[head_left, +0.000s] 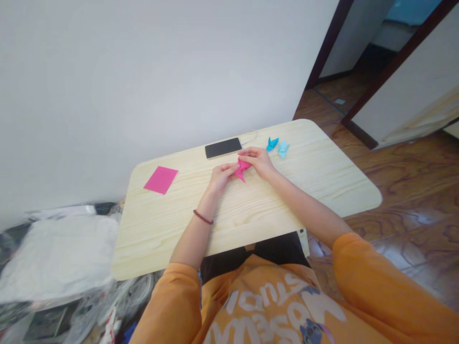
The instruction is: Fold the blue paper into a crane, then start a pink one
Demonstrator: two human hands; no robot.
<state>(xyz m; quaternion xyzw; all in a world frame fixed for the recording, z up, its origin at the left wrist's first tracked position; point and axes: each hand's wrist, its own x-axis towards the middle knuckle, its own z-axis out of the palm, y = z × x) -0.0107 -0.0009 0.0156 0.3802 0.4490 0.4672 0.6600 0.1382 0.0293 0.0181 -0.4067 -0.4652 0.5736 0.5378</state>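
Both hands are together, mid-worktop, clamped on the pink origami piece (243,168). The left hand (222,176) pinches it from the left side with thumb and fingertips; the right hand (258,161) comes in from the right, fingers curled over its top edge. The piece sits between them, just above the worktop (344,191) surface, closer to the far edge than the near edge, with one pointed flap aimed down toward the near edge. Exact fold shape is hidden by the fingers.

Layout on the light wood-grain worktop: a flat square of pink paper (161,180) lies near the left edge, angled, well apart from the hands. A black smartphone (223,147) lies face up along the far edge, just above the hands, with a white cable (251,138) running off to its right. Two small folded blue paper pieces sit at the far edge, right of the hands: a darker blue one (272,143) and a paler one (283,149), nearly touching each other.

Dark red bead bracelet (202,217) on the left wrist. Orange sleeves (373,277) at the bottom of the view. Wall (143,71) behind the far edge; plastic bags (57,258) bunched on the floor left of the worktop.
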